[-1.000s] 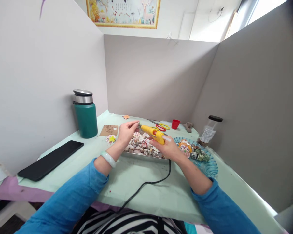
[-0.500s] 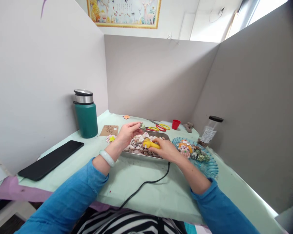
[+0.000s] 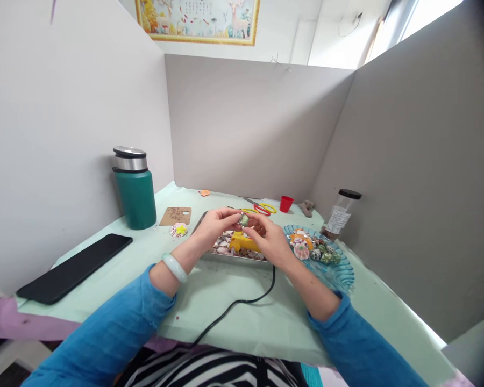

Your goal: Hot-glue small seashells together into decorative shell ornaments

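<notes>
A small green-and-grey speckled stone (image 3: 244, 220) is pinched above the tray between the fingertips of my left hand (image 3: 218, 226) and my right hand (image 3: 268, 236). Both hands are closed on it, and their fingers cover part of it. Under my right hand, a yellow glue gun (image 3: 244, 244) lies on the shells (image 3: 221, 243) in the metal tray (image 3: 234, 256). From the tray's near edge a black cord (image 3: 242, 302) runs toward me. On a blue scalloped plate (image 3: 344, 274) to the right lie several speckled stones (image 3: 326, 254) and shell pieces (image 3: 300, 249).
A green bottle (image 3: 135, 199) and a black phone-like slab (image 3: 78, 266) are at left. Near them are a brown card (image 3: 175, 215) and a flower piece (image 3: 179, 230). Scissors (image 3: 262, 208), a red cup (image 3: 286, 203) and a lidded jar (image 3: 341, 215) stand behind. Grey partitions (image 3: 246, 123) enclose the table.
My right hand has let go of the yellow glue gun, which now rests in the tray. It has moved up to the stone, joining my left hand. The view has shifted slightly.
</notes>
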Action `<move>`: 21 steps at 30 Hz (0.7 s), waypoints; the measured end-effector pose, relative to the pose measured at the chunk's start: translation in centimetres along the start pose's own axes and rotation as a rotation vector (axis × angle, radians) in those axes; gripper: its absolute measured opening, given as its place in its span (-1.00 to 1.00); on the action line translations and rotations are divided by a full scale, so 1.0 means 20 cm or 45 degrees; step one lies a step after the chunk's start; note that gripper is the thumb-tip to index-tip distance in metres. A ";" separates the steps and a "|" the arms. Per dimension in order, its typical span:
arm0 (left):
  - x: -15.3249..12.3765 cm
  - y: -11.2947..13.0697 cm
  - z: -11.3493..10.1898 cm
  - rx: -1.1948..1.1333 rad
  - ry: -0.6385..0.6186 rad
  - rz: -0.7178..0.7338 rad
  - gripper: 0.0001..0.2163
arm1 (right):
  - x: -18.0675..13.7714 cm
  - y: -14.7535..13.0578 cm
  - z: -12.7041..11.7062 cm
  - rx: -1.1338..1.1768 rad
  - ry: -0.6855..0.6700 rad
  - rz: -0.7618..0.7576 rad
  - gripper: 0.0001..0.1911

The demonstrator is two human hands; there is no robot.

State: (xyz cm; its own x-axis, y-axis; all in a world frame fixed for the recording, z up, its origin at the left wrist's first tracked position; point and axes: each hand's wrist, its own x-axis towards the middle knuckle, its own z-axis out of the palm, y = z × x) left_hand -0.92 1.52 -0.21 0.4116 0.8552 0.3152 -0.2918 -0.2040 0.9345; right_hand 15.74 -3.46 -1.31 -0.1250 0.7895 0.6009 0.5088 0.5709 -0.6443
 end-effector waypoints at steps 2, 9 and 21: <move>-0.01 0.00 0.01 0.063 -0.006 0.009 -0.72 | 0.00 0.01 0.01 0.014 0.019 -0.005 -0.65; -0.01 -0.01 0.03 0.171 -0.006 0.044 -0.70 | -0.01 0.03 0.02 -0.005 0.088 -0.037 -0.72; -0.02 -0.01 0.05 0.337 0.092 0.095 -0.72 | -0.01 0.03 0.02 -0.049 0.075 -0.025 -0.72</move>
State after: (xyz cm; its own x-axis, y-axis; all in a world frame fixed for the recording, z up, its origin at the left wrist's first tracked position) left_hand -0.14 0.79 -0.40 0.3321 0.8628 0.3812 -0.0798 -0.3770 0.9228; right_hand 15.65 -3.23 -2.07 -0.0858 0.7629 0.6408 0.5390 0.5764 -0.6142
